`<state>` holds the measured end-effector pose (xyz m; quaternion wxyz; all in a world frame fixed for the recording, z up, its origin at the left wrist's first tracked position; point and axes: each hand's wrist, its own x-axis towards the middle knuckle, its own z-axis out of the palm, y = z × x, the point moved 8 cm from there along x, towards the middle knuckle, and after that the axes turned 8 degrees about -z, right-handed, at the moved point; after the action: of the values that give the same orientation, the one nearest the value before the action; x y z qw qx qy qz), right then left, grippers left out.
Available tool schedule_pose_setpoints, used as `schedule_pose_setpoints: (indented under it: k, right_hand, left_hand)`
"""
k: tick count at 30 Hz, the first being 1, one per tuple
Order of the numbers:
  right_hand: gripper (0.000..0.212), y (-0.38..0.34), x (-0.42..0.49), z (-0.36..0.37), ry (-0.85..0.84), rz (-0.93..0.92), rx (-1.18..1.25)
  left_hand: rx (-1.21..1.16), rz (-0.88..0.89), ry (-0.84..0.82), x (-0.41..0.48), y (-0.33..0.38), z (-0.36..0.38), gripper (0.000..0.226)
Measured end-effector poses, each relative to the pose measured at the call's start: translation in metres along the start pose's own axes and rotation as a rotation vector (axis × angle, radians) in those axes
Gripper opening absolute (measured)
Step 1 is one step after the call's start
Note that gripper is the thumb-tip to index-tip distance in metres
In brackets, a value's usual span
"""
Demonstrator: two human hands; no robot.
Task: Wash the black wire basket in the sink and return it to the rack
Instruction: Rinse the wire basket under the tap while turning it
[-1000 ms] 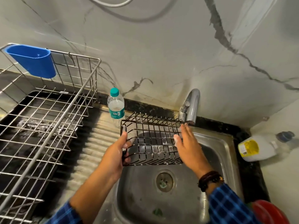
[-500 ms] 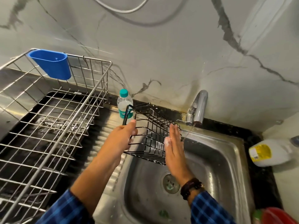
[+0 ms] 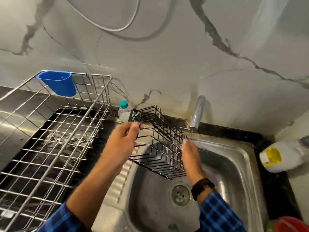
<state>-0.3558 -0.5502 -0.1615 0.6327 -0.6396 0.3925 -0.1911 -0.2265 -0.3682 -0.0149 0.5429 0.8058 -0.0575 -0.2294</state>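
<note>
The black wire basket hangs tilted over the left part of the steel sink, its long side running from the back left toward the drain. My left hand pinches the basket's rim at its left end. My right hand lies with straight fingers flat against the basket's right end. The steel wire rack stands to the left on the draining board, with a blue plastic cup hooked on its back rim.
A grey tap juts from the wall behind the sink. A clear water bottle with a teal cap stands behind the basket. A white jug lies at the right edge. Something red sits at the bottom right corner.
The basket has swung from lying across the sink to tilted with one end toward the wall. My left hand rose with it, and my right hand slid along its right end.
</note>
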Motion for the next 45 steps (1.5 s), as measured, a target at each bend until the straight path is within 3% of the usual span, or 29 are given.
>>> schedule_pose_setpoints:
  k: [3,8,11,14,16,19,21,23,25,29,33,40,45]
  right_hand:
    - [0.028,-0.001,0.011,-0.015,0.111,0.017,-0.024]
    - [0.032,-0.018,0.021,-0.029,0.226,0.000,-0.172]
    - [0.043,-0.025,0.011,0.001,0.017,-0.034,-0.089]
    - [0.081,-0.025,-0.006,0.041,-0.237,0.010,0.101]
    - [0.079,-0.042,-0.015,0.043,-0.274,-0.140,0.074]
    - [0.053,-0.083,-0.044,0.035,-0.299,-0.480,-0.009]
    - [0.054,-0.086,-0.061,0.026,-0.316,-0.744,-0.185]
    - [0.059,-0.065,-0.058,0.016,-0.306,-0.862,-0.387]
    - [0.054,-0.043,-0.044,0.000,-0.298,-0.802,-0.453]
    - [0.047,-0.012,-0.019,-0.028,-0.302,-0.502,-0.366]
    - [0.069,-0.028,-0.007,-0.042,-0.217,-0.224,-0.425]
    - [0.053,-0.075,-0.004,0.010,-0.587,-0.390,-0.458]
    - [0.059,-0.007,0.031,-0.018,-0.598,-0.042,-0.545]
  left_hand:
    - [0.054,0.113,0.079,0.001,0.002,-0.003,0.013]
    - [-0.228,-0.223,-0.114,-0.001,-0.019,0.027,0.017]
    - [-0.281,-0.166,-0.102,-0.005,-0.011,0.039,0.026]
    - [-0.295,-0.137,-0.091,-0.009,-0.004,0.048,0.030]
    - [-0.350,-0.187,-0.072,-0.006,-0.007,0.048,0.029]
    - [-0.501,-0.311,-0.064,0.004,-0.018,0.044,0.029]
    - [-0.613,-0.386,-0.079,0.011,-0.027,0.043,0.030]
    - [-0.698,-0.443,-0.097,0.017,-0.036,0.045,0.033]
    - [-0.760,-0.479,-0.093,0.022,-0.044,0.050,0.036]
    - [-0.849,-0.530,-0.063,0.028,-0.054,0.063,0.038]
    - [-0.891,-0.620,-0.087,0.026,-0.063,0.086,0.033]
    - [-0.861,-0.718,-0.192,0.016,-0.095,0.125,0.035]
    - [-0.898,-0.711,-0.225,0.009,-0.114,0.120,0.033]
